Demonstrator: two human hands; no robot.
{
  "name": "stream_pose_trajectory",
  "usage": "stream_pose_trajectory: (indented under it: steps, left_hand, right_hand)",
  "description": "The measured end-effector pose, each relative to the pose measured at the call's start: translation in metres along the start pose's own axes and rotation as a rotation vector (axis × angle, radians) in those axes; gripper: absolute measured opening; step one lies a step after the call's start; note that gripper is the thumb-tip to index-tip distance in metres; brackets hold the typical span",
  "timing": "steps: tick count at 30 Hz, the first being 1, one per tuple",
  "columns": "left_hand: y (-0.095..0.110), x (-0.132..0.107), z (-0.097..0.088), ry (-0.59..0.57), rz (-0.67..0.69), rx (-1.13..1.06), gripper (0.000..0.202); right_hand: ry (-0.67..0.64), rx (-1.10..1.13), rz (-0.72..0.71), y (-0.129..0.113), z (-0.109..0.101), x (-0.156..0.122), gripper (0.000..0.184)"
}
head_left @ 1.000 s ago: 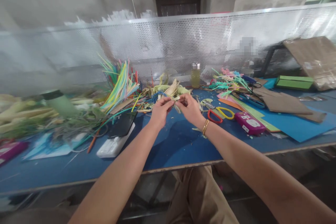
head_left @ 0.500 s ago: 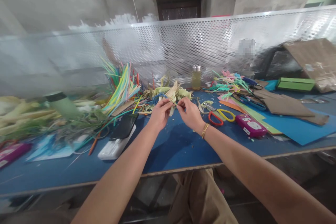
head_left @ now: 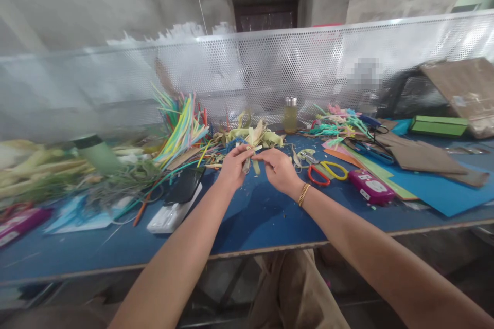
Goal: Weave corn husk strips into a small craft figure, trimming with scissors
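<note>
My left hand [head_left: 233, 167] is closed in a pinch around a pale corn husk strip [head_left: 256, 166], whose loose ends hang below the fingertips. My right hand [head_left: 281, 170], with a gold bracelet at the wrist, meets it from the other side. Its index finger reaches to the strip at the left fingertips while the other fingers are curled in; its thumb is mostly hidden. Just behind both hands lies a heap of dry corn husks [head_left: 266, 136], with a blue fuzzy piece [head_left: 235, 143] beside it.
Red-and-yellow-handled scissors [head_left: 334, 170] and a purple box [head_left: 371, 186] lie right of my hands. Left are a black phone [head_left: 186, 185] on a white block [head_left: 170, 220] and colourful pipe cleaners [head_left: 183, 131]. A bottle [head_left: 290, 115] stands by the perforated metal screen [head_left: 328, 61].
My right index finger has stretched out across to the left fingertips, where it was pinched before. The husk strip hangs differently. The view has shifted slightly.
</note>
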State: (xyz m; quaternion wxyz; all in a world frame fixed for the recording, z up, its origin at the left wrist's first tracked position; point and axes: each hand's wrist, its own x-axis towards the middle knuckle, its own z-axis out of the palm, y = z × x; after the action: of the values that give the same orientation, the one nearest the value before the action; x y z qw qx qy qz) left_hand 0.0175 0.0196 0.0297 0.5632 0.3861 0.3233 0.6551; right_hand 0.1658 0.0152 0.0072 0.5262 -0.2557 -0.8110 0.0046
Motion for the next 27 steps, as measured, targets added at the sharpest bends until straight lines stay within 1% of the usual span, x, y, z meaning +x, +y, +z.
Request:
stream_pose_trajectory:
  steps: [2,5,9,13,16,21,25,27]
  left_hand:
    - [-0.001,0.002,-0.002,-0.019,-0.011,0.029,0.033]
    - [-0.006,0.006,-0.007,-0.041,0.008,0.131,0.031]
    - [-0.01,0.007,-0.011,-0.096,0.013,0.306,0.028]
    - [-0.009,0.005,-0.011,-0.188,-0.03,0.356,0.031]
    - [-0.006,0.003,-0.011,-0.236,-0.037,0.386,0.032]
    - [-0.002,0.003,-0.014,-0.286,0.002,0.431,0.031]
    - [-0.001,0.003,-0.014,-0.27,0.005,0.431,0.034]
    - [-0.001,0.003,-0.014,-0.245,-0.019,0.381,0.032]
  right_hand:
    - [-0.001,0.005,-0.04,0.0,-0.001,0.001,0.036]
    - [0.029,-0.016,-0.041,0.002,-0.003,0.003,0.026]
    - [0.098,-0.109,0.034,0.008,-0.009,0.005,0.016]
    - [0.126,-0.141,0.102,0.015,-0.016,0.006,0.011]
    - [0.073,-0.131,0.114,0.019,-0.017,0.006,0.01]
    - [-0.02,-0.138,0.155,0.023,-0.015,0.005,0.008]
    - [-0.067,-0.07,0.219,0.022,-0.015,0.004,0.011]
    - [-0.048,-0.037,0.253,0.022,-0.012,0.004,0.015]
